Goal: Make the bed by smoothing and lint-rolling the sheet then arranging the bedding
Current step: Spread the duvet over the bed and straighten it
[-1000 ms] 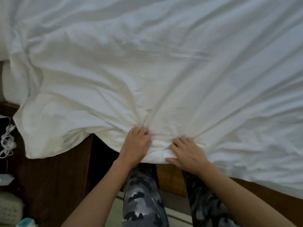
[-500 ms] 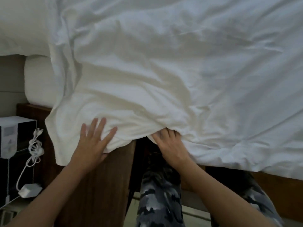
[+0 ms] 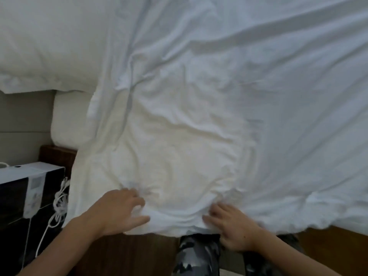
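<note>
The left hand, at lower centre-left of the frame, has its fingers curled into the hanging edge of the white crumpled cotton duvet, bunching a small knot of cloth under the fingertips, thumb spread beneath. The right hand, lower centre-right, pinches the same hem with bent fingers, its palm partly under the overhang. Both grips sit close together on the edge nearest the person, which looks like a hold for tugging the cover toward the side and flattening the creases that fan up from the two hands. The duvet covers most of the frame, draping over the dark wooden bed frame along the bottom. In the upper left lies a plump white pillow, with the white mattress corner showing below it. At far left stands a black-and-white cardboard box, with a coiled white charging cable hanging just beside it.
</note>
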A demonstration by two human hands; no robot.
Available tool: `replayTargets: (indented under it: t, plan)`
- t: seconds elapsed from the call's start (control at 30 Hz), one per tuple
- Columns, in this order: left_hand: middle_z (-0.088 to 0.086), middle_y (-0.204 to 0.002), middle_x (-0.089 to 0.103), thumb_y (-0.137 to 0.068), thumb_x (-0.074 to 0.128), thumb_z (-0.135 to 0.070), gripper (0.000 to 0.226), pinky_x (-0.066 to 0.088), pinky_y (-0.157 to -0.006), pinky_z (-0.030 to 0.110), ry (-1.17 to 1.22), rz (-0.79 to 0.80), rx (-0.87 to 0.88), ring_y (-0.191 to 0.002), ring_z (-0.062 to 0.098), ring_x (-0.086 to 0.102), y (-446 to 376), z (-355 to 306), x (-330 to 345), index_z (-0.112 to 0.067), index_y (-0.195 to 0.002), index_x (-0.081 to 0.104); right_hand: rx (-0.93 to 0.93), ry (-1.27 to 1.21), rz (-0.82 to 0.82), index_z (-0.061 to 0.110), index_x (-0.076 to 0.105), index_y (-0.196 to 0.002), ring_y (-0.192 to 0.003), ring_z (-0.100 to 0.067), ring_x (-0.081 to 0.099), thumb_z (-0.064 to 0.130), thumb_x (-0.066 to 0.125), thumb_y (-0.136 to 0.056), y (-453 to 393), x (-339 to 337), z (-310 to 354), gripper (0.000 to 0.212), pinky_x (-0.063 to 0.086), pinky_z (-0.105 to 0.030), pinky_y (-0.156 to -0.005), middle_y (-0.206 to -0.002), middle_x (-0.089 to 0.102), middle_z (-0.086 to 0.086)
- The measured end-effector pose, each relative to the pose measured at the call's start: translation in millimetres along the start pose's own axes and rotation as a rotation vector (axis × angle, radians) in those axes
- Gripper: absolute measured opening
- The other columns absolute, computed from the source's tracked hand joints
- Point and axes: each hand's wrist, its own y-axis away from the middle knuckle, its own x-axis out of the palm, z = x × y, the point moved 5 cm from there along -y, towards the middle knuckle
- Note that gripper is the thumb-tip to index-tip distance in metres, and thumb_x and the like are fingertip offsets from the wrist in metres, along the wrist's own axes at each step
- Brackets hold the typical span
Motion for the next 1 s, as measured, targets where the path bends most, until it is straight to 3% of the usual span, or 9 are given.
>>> replayTargets:
  t: [0.1,0.2,0.33,0.43,0.53,0.63,0.7,0.8,1.0]
  plan:
    - [0.003,-0.118,0.062,-0.092,0.033,-0.064,0.061,0.049,-0.081,0.038,0.106,-0.682,-0.04,-0.103,0.026,0.061,-14,10,-74,-0.018,-0.111,0.067,0.058,-0.045,-0.347,0.017,0.059,-0.117,-0.103,-0.024,0.054,0.034,0.06,-0.08,-8,-31,-2,0.041,0.05,-0.035,-0.085,-0.114,0.055,-0.003]
    - [0.022,-0.142,0.041,-0.089,0.058,-0.039,0.06,0.037,-0.103,0.052,0.21,-1.106,-0.327,-0.128,0.042,0.039,-33,42,-141,-0.011,-0.139,0.041,0.167,0.002,-0.699,0.012,0.053,-0.128,-0.112,-0.029,0.053,0.039,0.061,-0.085,-28,-65,0,0.051,0.046,-0.041,-0.095,-0.124,0.056,-0.012]
    - [0.019,-0.153,0.027,-0.08,0.068,-0.055,0.104,0.031,-0.111,0.049,0.648,-0.992,-0.558,-0.139,0.036,0.03,-85,62,-180,-0.018,-0.154,0.005,0.397,0.092,-0.472,0.018,0.032,-0.145,-0.138,-0.039,0.029,0.071,0.047,-0.079,-77,-69,-19,0.086,0.029,-0.053,-0.113,-0.15,0.031,-0.023]
    - [0.025,-0.122,0.057,-0.087,0.063,-0.049,0.082,0.044,-0.086,0.045,0.558,-0.979,-0.633,-0.109,0.042,0.057,-94,61,-185,-0.01,-0.148,0.025,0.399,0.162,-0.286,0.024,0.029,-0.149,-0.146,-0.038,0.015,0.077,0.031,-0.083,-99,-59,-21,0.084,0.017,-0.058,-0.112,-0.157,0.017,-0.022]
    - [0.027,-0.099,0.063,-0.091,0.059,-0.041,0.048,0.04,-0.068,0.044,0.353,-1.162,-0.68,-0.088,0.045,0.06,-69,68,-181,-0.008,-0.124,0.05,0.313,0.105,-0.268,0.027,0.021,-0.151,-0.148,-0.032,-0.001,0.069,0.026,-0.089,-98,-61,-9,0.075,0.003,-0.055,-0.114,-0.161,0.004,-0.016]
    - [0.022,-0.12,0.056,-0.089,0.058,-0.021,0.044,0.04,-0.083,0.046,0.489,-1.2,-0.912,-0.107,0.04,0.053,-64,74,-169,-0.012,-0.131,0.047,0.334,0.011,-0.187,0.029,0.008,-0.154,-0.148,-0.027,-0.013,0.058,0.026,-0.094,-80,-59,0,0.069,-0.01,-0.047,-0.115,-0.161,-0.012,-0.009]
    - [0.023,-0.137,0.042,-0.086,0.053,-0.005,0.059,0.034,-0.098,0.048,0.563,-1.162,-1.01,-0.121,0.041,0.044,-62,58,-158,-0.012,-0.142,0.037,0.378,0.009,-0.15,0.025,0.015,-0.153,-0.149,-0.032,0.001,0.049,0.034,-0.097,-58,-53,0,0.064,0.004,-0.052,-0.118,-0.161,-0.001,-0.014]
    - [0.028,-0.146,0.033,-0.081,0.051,0.001,0.07,0.03,-0.108,0.051,0.382,-1.061,-0.751,-0.131,0.043,0.035,-51,8,-132,-0.009,-0.147,0.03,0.478,-0.052,-0.197,0.018,0.034,-0.147,-0.142,-0.038,0.027,0.044,0.04,-0.094,-14,-57,-5,0.06,0.03,-0.054,-0.112,-0.156,0.022,-0.021]
    - [0.024,-0.152,0.028,-0.087,0.059,-0.006,0.064,0.029,-0.115,0.047,0.422,-0.618,-0.501,-0.137,0.039,0.031,1,-117,-46,-0.009,-0.147,0.036,0.684,-0.178,-0.116,0.018,0.017,-0.154,-0.147,-0.027,0.016,0.04,0.038,-0.101,113,-77,-15,0.061,0.014,-0.036,-0.118,-0.16,0.013,-0.014]
